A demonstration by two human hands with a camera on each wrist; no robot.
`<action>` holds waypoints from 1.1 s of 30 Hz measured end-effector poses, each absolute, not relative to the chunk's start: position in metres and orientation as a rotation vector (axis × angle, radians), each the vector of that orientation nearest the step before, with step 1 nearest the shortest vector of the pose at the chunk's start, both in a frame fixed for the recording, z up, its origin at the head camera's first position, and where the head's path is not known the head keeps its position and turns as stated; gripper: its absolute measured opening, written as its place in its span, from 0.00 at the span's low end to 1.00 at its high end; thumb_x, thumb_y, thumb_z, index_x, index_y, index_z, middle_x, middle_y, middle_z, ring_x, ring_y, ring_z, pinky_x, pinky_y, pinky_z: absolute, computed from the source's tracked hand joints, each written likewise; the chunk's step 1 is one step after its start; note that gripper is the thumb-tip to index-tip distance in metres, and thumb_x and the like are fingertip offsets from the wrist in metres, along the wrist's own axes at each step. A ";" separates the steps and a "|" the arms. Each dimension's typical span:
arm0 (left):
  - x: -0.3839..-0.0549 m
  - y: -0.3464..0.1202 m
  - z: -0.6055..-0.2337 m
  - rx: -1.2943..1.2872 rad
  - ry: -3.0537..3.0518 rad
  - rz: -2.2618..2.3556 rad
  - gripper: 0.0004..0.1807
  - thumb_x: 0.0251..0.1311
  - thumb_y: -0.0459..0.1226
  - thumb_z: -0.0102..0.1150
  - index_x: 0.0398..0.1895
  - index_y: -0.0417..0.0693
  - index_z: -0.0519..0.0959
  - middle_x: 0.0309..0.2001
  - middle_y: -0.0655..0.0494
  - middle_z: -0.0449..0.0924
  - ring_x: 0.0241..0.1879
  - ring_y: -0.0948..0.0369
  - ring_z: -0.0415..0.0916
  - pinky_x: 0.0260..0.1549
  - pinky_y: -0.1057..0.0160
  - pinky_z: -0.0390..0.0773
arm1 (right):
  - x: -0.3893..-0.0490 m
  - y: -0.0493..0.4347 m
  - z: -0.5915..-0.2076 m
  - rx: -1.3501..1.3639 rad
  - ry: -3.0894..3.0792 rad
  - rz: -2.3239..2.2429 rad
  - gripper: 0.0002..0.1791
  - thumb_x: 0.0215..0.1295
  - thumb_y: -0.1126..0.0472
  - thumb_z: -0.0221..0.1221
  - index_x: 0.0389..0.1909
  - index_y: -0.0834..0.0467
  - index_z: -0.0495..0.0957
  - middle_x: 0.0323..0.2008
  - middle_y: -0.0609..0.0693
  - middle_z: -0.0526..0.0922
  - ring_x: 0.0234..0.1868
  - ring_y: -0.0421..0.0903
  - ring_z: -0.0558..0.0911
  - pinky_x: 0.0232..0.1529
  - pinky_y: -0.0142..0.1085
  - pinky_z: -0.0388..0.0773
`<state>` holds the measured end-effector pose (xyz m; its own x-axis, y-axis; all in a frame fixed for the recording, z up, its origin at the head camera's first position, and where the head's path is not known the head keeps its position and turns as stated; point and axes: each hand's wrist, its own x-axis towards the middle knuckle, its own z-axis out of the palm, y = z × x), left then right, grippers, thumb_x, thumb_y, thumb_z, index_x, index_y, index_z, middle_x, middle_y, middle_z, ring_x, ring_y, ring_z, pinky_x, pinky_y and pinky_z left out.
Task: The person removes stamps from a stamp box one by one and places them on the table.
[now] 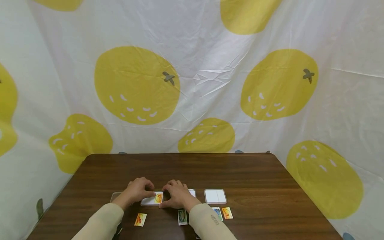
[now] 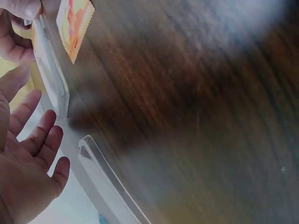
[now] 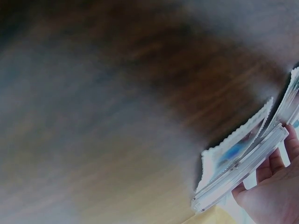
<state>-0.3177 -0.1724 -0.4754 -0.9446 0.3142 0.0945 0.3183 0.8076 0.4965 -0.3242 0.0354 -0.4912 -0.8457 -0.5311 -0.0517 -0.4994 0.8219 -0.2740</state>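
Note:
A clear flat case (image 1: pixel 147 201) with a white insert lies between the two hands, and an orange-yellow stamp (image 1: pixel 159 198) rests at its right end. My right hand (image 1: pixel 177 195) grips that end of the case, thumb at the near edge and fingers at the far edge. Over its left part is my left hand (image 1: pixel 137 190), its thumb close to the stamp. The left wrist view shows the left hand's fingers (image 2: pixel 39 135) spread and relaxed beside the case. Near the right palm, another clear case (image 3: pixel 243 175) stands behind a perforated stamp (image 3: pixel 233 147).
On the brown table (image 1: pixel 255 180) are a clear case (image 1: pixel 115 195) at left, partly hidden, and two with white inserts, one case (image 1: pixel 215 196) at right. Nearer lie a red-yellow stamp (image 1: pixel 140 219), a green stamp (image 1: pixel 182 217), a blue-green stamp (image 1: pixel 218 213) and an orange stamp (image 1: pixel 227 213).

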 end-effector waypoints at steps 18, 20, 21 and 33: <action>-0.324 -0.169 -0.487 -0.457 -3.026 -0.760 0.08 0.50 0.45 0.75 0.30 0.55 0.85 0.35 0.60 0.76 0.42 0.54 0.71 0.43 0.43 0.63 | -0.322 0.036 -0.489 -0.859 2.914 -0.384 0.33 0.52 0.33 0.68 0.56 0.46 0.79 0.60 0.47 0.72 0.61 0.50 0.69 0.59 0.52 0.67; -0.325 -0.168 -0.488 -0.448 -3.026 -0.758 0.07 0.51 0.44 0.74 0.29 0.55 0.85 0.35 0.60 0.76 0.43 0.54 0.71 0.44 0.43 0.63 | -0.322 0.036 -0.488 -0.857 2.912 -0.385 0.33 0.52 0.33 0.68 0.56 0.45 0.79 0.60 0.47 0.72 0.62 0.50 0.69 0.59 0.52 0.66; -0.325 -0.167 -0.487 -0.447 -3.024 -0.757 0.07 0.51 0.44 0.74 0.29 0.56 0.85 0.35 0.61 0.76 0.43 0.53 0.71 0.44 0.42 0.63 | -0.322 0.036 -0.488 -0.855 2.910 -0.388 0.33 0.52 0.33 0.68 0.56 0.45 0.79 0.60 0.47 0.72 0.62 0.50 0.69 0.59 0.52 0.66; -0.325 -0.166 -0.486 -0.442 -3.004 -0.729 0.04 0.53 0.41 0.72 0.28 0.56 0.85 0.35 0.61 0.77 0.42 0.54 0.72 0.44 0.43 0.64 | -0.321 0.036 -0.489 -0.859 2.916 -0.391 0.32 0.52 0.33 0.68 0.55 0.45 0.79 0.59 0.47 0.72 0.61 0.50 0.70 0.58 0.51 0.67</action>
